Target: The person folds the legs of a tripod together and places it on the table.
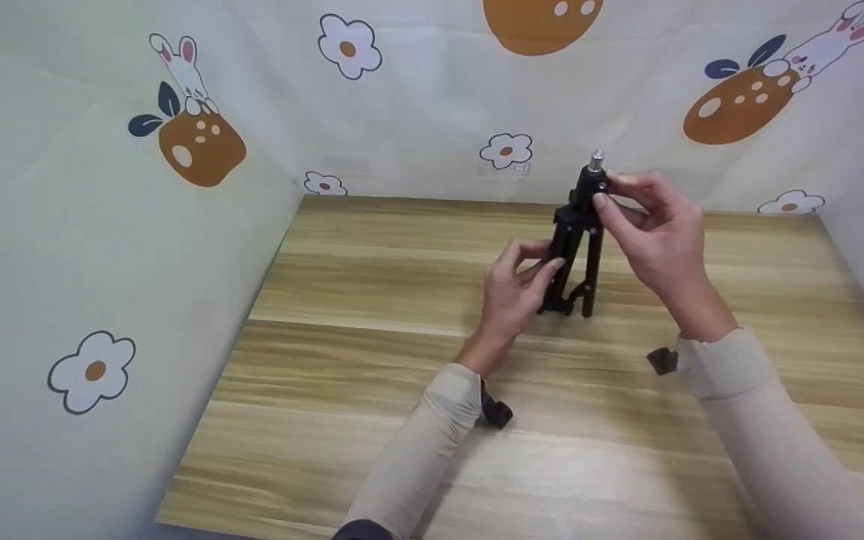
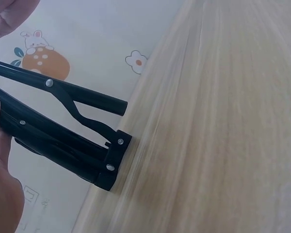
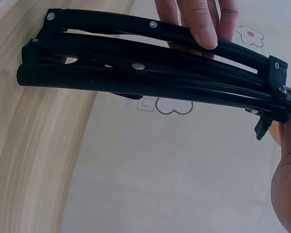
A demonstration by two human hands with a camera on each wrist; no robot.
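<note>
Soft light leaves pale glare on the tabletop (image 1: 559,465), while wrist views look hazier.

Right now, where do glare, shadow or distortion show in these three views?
Head: pale glare on the tabletop near bottom centre, soft shadow beside the right sleeve; left wrist: hazy, tabletop grain bending; right wrist: tripod legs bow, likely lens distortion.

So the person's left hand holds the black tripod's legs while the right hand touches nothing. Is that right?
Not quite: the right hand isn't free. The head view shows it gripping the black tripod near its top, just below the silver tip. The left hand does hold the legs.
</note>
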